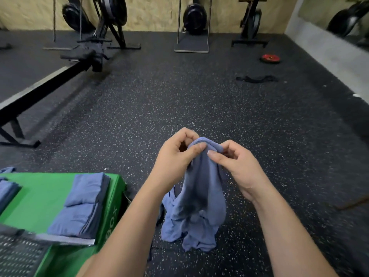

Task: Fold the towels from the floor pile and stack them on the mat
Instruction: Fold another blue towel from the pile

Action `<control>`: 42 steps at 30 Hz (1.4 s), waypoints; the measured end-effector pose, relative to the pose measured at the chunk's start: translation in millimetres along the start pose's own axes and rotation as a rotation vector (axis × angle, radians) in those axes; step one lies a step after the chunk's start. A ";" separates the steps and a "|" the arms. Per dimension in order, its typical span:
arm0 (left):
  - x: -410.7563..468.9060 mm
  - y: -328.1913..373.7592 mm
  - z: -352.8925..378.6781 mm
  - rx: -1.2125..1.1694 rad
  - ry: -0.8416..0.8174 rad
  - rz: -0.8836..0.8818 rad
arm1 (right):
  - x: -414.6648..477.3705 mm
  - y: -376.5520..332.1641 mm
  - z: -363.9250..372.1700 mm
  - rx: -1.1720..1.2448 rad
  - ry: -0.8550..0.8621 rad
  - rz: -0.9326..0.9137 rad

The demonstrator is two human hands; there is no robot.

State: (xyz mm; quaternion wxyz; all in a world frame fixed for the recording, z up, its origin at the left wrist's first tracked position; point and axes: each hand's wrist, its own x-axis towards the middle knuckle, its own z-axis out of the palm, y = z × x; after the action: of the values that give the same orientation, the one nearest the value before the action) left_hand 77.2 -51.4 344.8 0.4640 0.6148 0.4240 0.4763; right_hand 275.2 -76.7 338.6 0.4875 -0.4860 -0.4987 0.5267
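Only the person's two arms and hands show, and every part in view is bare. The left forearm (127, 226), left of the towel (201, 196), is uncovered from the wrist back to where it passes out of view below the towel. The right forearm (289, 236), right of the towel, is bare in the same way. Both look smooth and widen toward the camera. The left hand (175, 156), left of the towel's top, has a short thumbnail, blurred at its edge. The right hand (239, 166), right of the towel's top, shows a short, plain thumbnail with a pale tip, and faint creases and tendon lines at the wrist.
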 end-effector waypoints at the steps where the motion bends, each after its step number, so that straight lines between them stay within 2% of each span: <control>1: -1.0 -2.4 0.9 -0.005 0.003 -0.004 | -1.9 -0.9 -2.6 0.022 -0.021 -0.004; 4: -1.8 -13.0 -1.8 0.009 0.013 -0.021 | -4.2 -4.8 -8.9 0.061 -0.027 -0.036; 9: 4.5 -32.5 -11.2 0.134 0.042 -0.019 | 6.5 0.6 -9.5 -0.062 0.014 -0.060; 13: 11.3 -39.4 -10.5 0.274 0.216 -0.038 | 13.8 2.9 1.4 -0.037 0.091 -0.047; 15: 7.3 -32.4 -1.9 0.261 0.267 -0.023 | 18.3 2.8 2.4 -0.007 0.160 -0.024; 19: -10.8 -12.3 29.3 0.247 0.131 0.050 | 22.4 1.8 1.5 0.022 0.281 0.031; 22: -18.6 -17.9 47.4 0.365 0.032 0.032 | 16.7 0.3 0.3 0.042 0.320 0.036; 26: -19.4 -35.9 49.5 0.422 0.089 -0.001 | 10.1 -5.8 -2.1 -0.015 0.270 0.058; 33: -18.3 -36.6 37.7 0.479 0.134 0.038 | 0.2 -14.3 8.7 -0.309 0.118 0.063; 35: -15.7 -38.7 30.3 0.496 0.154 0.022 | 0.7 -13.3 7.8 -0.430 0.155 0.040; 39: -6.0 -40.3 7.0 0.582 0.188 -0.008 | 2.8 -9.5 -0.9 -0.819 0.244 -0.021; 42: 0.5 -42.8 -10.2 0.805 0.138 0.005 | 3.1 -0.8 -4.3 -0.926 0.259 -0.074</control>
State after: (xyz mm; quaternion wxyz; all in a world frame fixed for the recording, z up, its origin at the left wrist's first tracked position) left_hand 63.9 -40.2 304.4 0.1555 0.7150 0.6053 0.3134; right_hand 279.4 -73.3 339.2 0.2964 -0.6956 -0.6329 0.1668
